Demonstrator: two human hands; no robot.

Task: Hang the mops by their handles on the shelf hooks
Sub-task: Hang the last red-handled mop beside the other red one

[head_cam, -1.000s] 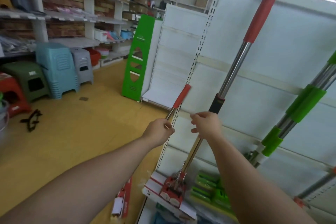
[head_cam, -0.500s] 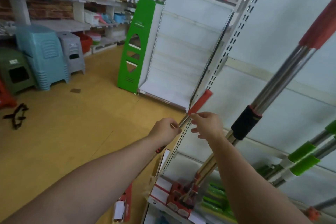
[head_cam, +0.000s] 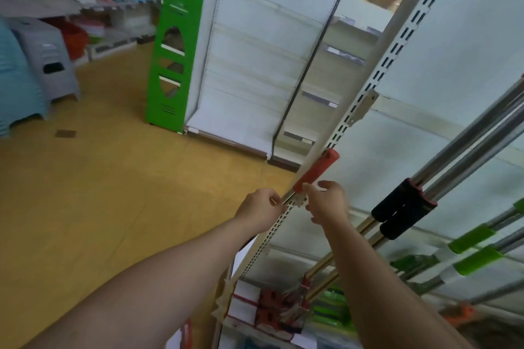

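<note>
I see both bare hands raised in front of the white shelf upright [head_cam: 365, 99], the slotted post that runs up and to the right. The left hand [head_cam: 262, 211] is closed around the thin metal shaft of a mop handle [head_cam: 287, 198], just below its red grip [head_cam: 316, 170]. The right hand [head_cam: 329, 202] is just beside it, on the other side of the upright. Its fingers [head_cam: 310, 188] are bent and touch the lower end of the red grip, but they are loosely spread, and I cannot tell if they really clamp it.

The red grip points up and to the right from the two hands and lies against the slotted post, its top end near a small bracket hole. Below the left hand the shaft is hidden by the arm.

To the right of the right hand, other mops [head_cam: 465, 144] lean against the white back panel [head_cam: 453, 45], with steel shafts, black sleeves [head_cam: 402, 207] and green collars [head_cam: 476, 259]. Their red heads [head_cam: 280, 309] sit low, under the right forearm, on the bottom shelf. Left of the left hand there is the yellow floor [head_cam: 99, 193], and far behind a green shelf end [head_cam: 173, 45].
</note>
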